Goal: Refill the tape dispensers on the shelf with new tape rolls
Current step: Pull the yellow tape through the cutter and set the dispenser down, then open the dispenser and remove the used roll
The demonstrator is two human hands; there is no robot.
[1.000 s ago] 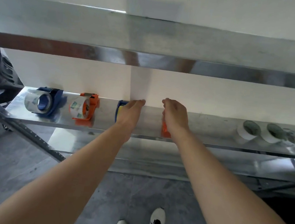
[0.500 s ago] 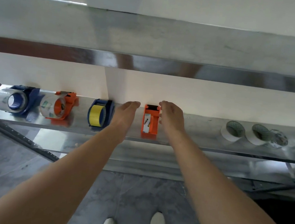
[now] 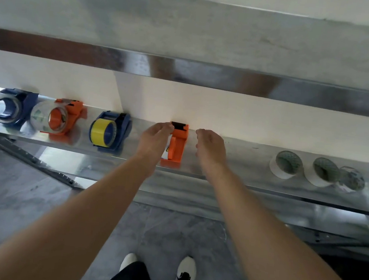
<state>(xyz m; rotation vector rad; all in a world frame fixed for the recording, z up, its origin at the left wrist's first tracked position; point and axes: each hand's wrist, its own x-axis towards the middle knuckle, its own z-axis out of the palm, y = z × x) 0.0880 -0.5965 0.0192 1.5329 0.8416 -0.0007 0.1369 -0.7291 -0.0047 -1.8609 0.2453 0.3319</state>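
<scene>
Shelf (image 3: 242, 156): seemingly roll-less dispenser (image 3: 176, 149) between relaxed, empty left hand (image 3: 156, 137) and right hand (image 3: 211, 146); next, likely reach right for a roll (image 3: 277, 171).

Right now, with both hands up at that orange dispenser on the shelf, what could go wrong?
1. The orange dispenser stands narrow and upright, its base near the front edge of the shelf. The left hand, fingertips at its top, might tip it off toward the floor.
2. The blue dispenser with yellow tape sits close beside the left forearm; a sideways sweep could knock it.
3. The right hand holds nothing, so it may be slow to steady a fall.
</scene>
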